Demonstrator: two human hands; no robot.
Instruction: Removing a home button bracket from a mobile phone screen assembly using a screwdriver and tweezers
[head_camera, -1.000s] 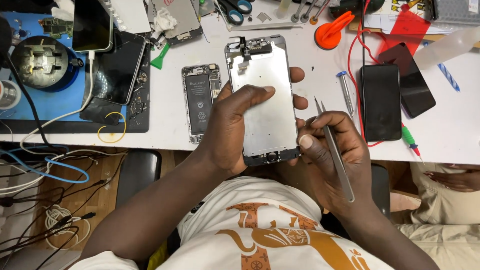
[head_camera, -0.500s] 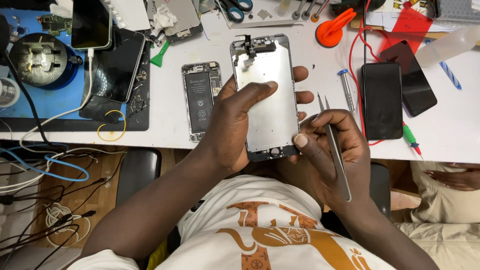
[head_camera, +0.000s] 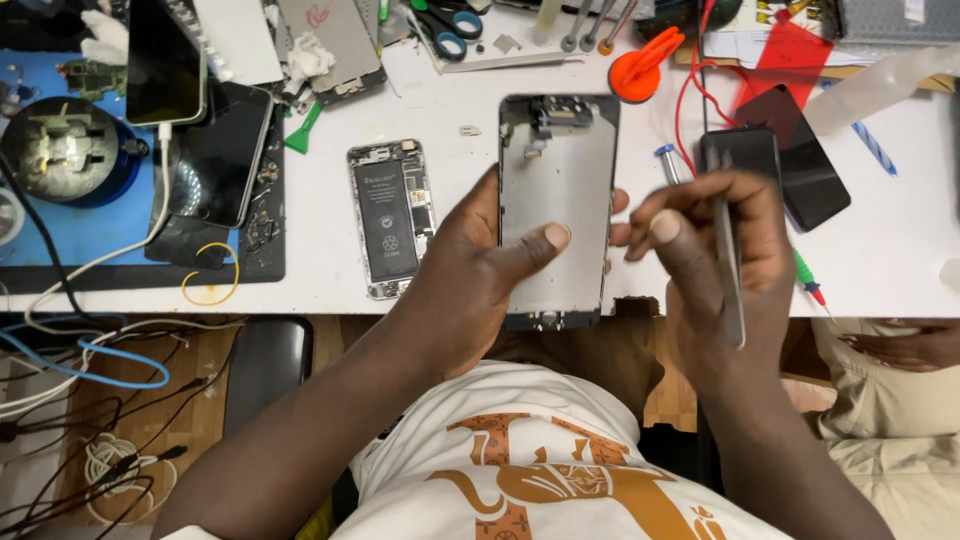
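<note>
My left hand (head_camera: 470, 275) grips a phone screen assembly (head_camera: 556, 170) with its silver metal back plate facing up, thumb lying across the plate. My right hand (head_camera: 715, 245) sits just to the right of the panel and holds metal tweezers (head_camera: 730, 270) that point down toward my lap. An opened phone body (head_camera: 390, 218) with its black battery showing lies on the white table (head_camera: 330, 270) to the left of the panel.
A black phone (head_camera: 740, 150) and another dark phone (head_camera: 800, 170) lie at the right, beside a red cable (head_camera: 690, 90). An orange suction cup (head_camera: 640, 70), scissors (head_camera: 445, 25), a green pry tool (head_camera: 303, 130) and a blue mat (head_camera: 90, 215) with phones fill the back and left. Another person's hand (head_camera: 905, 348) rests at the right.
My right hand has lifted from the panel's lower right corner and moved up and right with the tweezers. The left hand keeps hold of the panel.
</note>
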